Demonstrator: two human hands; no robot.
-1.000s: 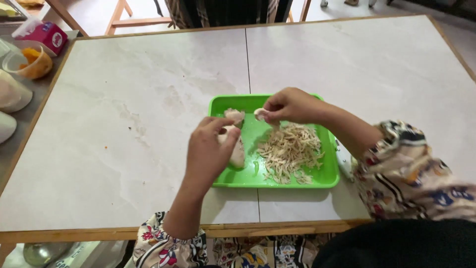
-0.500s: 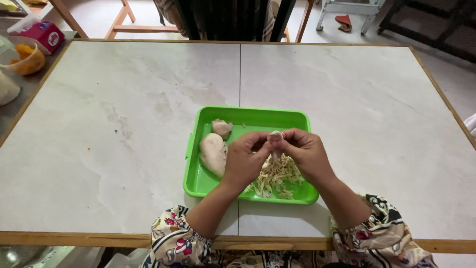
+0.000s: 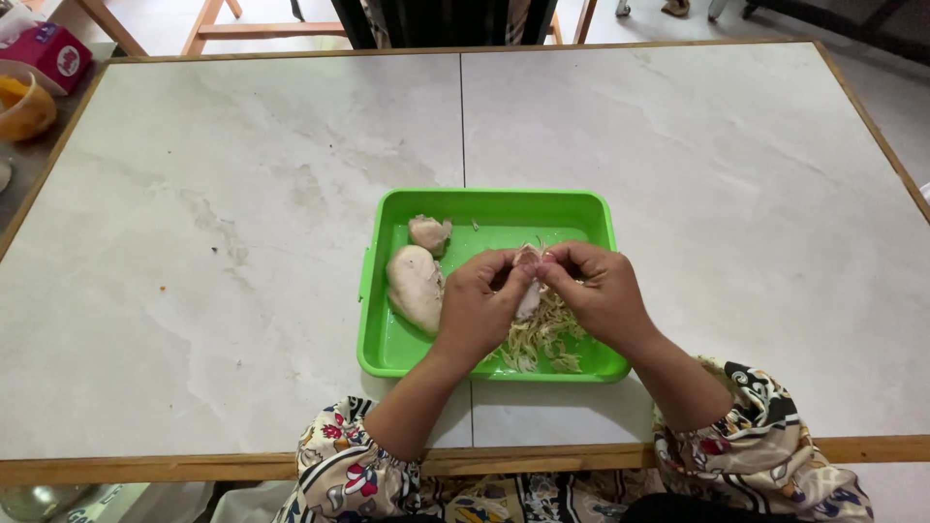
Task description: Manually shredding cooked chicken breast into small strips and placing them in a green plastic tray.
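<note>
Head view, frame centre: my left hand [image 3: 480, 305] and right hand [image 3: 601, 291] meet over the green tray [image 3: 494, 208], both pinching one chicken piece [image 3: 528, 281] between fingertips. Shreds [image 3: 542, 339] lie beneath; a whole breast [image 3: 415, 286] and a smaller chunk [image 3: 429, 233] sit at the tray's left.

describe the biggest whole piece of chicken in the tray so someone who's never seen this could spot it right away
Find the bright green tray in the middle of the pale marble-look table. Along its left wall lies the large chicken piece, pale, smooth and oval. Unlike the small chunk above it and the shredded pile to its right, it is whole, and neither the left hand nor the right hand holds it.
</note>
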